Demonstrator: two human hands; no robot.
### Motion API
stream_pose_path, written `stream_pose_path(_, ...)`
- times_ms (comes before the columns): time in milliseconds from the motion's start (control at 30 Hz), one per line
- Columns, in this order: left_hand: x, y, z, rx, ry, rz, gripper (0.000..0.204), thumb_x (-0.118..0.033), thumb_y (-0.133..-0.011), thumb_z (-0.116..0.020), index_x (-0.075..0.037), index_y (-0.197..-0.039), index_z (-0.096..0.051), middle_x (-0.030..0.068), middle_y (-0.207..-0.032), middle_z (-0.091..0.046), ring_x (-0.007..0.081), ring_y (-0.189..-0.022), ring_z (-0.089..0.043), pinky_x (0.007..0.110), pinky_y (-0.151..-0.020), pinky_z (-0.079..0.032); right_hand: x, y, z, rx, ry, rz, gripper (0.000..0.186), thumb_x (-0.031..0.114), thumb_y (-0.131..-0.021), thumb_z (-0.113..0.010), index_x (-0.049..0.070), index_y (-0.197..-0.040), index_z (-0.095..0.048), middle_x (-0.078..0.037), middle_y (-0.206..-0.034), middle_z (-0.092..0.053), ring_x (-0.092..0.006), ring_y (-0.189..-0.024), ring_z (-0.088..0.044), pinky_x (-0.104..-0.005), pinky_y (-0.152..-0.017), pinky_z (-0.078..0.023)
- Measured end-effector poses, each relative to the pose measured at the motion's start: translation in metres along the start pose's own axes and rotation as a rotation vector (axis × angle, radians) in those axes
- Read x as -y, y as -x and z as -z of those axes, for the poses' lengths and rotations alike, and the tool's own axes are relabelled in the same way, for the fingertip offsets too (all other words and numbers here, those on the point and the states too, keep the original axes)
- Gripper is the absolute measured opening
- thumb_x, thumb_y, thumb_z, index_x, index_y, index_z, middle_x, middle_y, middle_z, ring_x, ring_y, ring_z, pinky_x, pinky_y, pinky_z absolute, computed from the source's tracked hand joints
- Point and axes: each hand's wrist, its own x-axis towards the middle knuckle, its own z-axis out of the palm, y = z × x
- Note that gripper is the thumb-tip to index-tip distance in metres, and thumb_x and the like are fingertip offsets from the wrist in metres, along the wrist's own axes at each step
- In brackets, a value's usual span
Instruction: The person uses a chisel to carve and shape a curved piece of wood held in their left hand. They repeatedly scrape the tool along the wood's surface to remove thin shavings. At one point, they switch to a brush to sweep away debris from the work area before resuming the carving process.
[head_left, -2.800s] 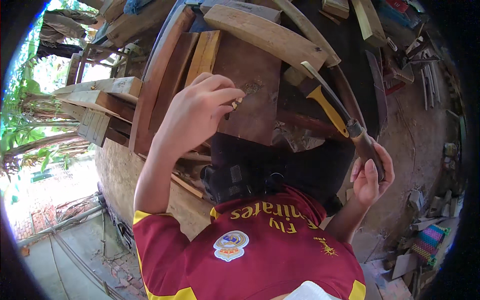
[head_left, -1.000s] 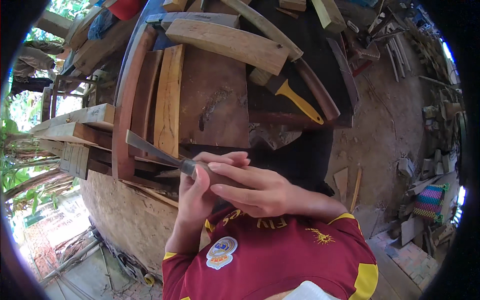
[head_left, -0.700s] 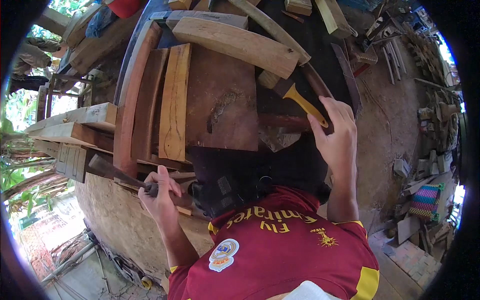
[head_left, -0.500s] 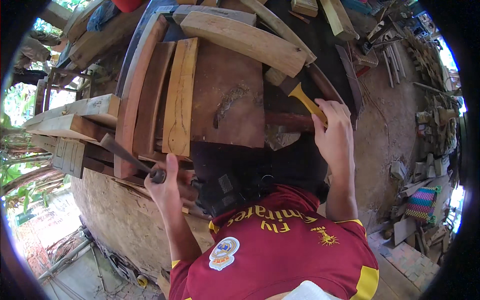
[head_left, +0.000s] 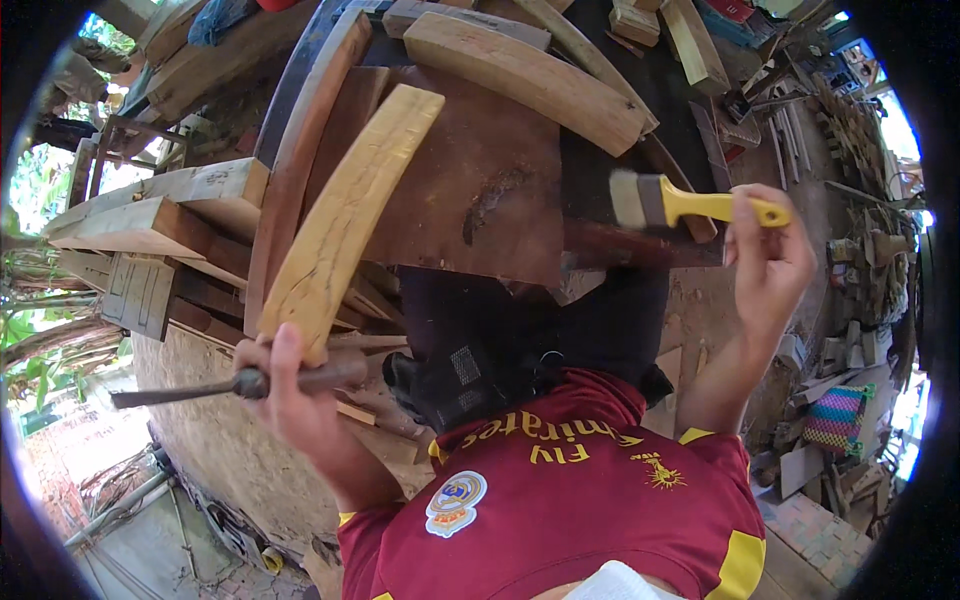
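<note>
Now that my right hand (head_left: 772, 250) has raised the yellow-handled flat paintbrush with pale bristles (head_left: 690, 204), the brush is clear of the bench, where it lay half a second ago under my fingers. That hand is closed, thumb and fingers pinching the handle near its holed end, with the bristles pointing left.

My left hand (head_left: 292, 395) has taken up the long yellow-tan wooden plank marked with dark wavy lines (head_left: 345, 225), which had been lying beside the reddish-brown flat board (head_left: 430, 225). The plank now slants up and away, its near end at my curled fingers; whether its far end touches anything, I can't tell. The same hand keeps the dark-bladed chisel with a brown wooden handle (head_left: 252, 383), its blade pointing out to the left.

Dark crumbs of debris (head_left: 490, 205) remain on the board. With brush and plank both up but well apart, I'd judge the brush ready for use on the wood, while the chisel, merely carried, is idle.
</note>
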Motion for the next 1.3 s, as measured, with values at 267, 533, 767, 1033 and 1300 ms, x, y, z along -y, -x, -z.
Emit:
stream_pose_path(267,-0.028,-0.003,0.076,-0.216,0.025,-0.120,0.013,-0.008,-0.085,-0.060,-0.002,-0.079,-0.050,0.0087,-0.081,-0.047,0.0161,-0.063,-0.046,0.028,-0.050,-0.039,0.031,-0.031,-0.074,0.033,0.177,0.546,0.013,0.016,-0.090,-0.062,0.006,-0.096,-0.057,-0.006,-0.076,-0.063,-0.0162,-0.052,-0.059,-0.0273,-0.048,-0.048)
stream_pose_path(533,-0.040,0.001,0.116,-0.269,0.032,-0.161,0.013,-0.011,-0.083,-0.061,-0.003,-0.086,-0.051,0.0115,-0.082,-0.053,0.0156,-0.061,-0.045,0.026,-0.050,-0.035,0.058,0.015,-0.147,0.260,0.025,0.869,0.020,0.019,-0.087,-0.064,0.008,-0.096,-0.050,-0.007,-0.069,-0.055,-0.0221,-0.054,-0.059,-0.0342,-0.046,-0.047)
stream_pose_path(767,-0.051,0.007,0.123,-0.303,0.056,-0.213,0.032,-0.016,-0.087,-0.055,0.007,-0.110,-0.053,0.0140,-0.095,-0.056,0.0132,-0.066,-0.048,0.024,-0.051,-0.037,0.056,-0.043,-0.148,0.115,-0.009,0.817,0.017,0.019,-0.089,-0.062,0.008,-0.095,-0.051,-0.010,-0.062,-0.054,-0.0294,-0.053,-0.058,-0.0374,-0.049,-0.048)
stream_pose_path(1033,-0.060,0.008,0.116,-0.347,0.050,-0.244,0.016,-0.014,-0.086,-0.054,0.000,-0.092,-0.050,0.0138,-0.085,-0.052,0.0162,-0.062,-0.043,0.026,-0.050,-0.033,0.068,-0.022,-0.158,0.400,-0.205,0.897,0.021,0.021,-0.085,-0.066,0.009,-0.096,-0.052,-0.010,-0.069,-0.056,-0.0291,-0.061,-0.060,-0.0388,-0.054,-0.049)
stream_pose_path(1300,-0.061,0.013,0.140,-0.346,0.082,-0.263,0.030,-0.016,-0.089,-0.053,0.008,-0.106,-0.053,0.0121,-0.086,-0.054,0.0140,-0.063,-0.047,0.025,-0.052,-0.037,0.055,-0.038,-0.206,0.440,0.015,1.016,0.017,0.020,-0.089,-0.055,0.009,-0.102,-0.054,-0.011,-0.080,-0.059,-0.0290,-0.074,-0.064,-0.0403,-0.063,-0.053)
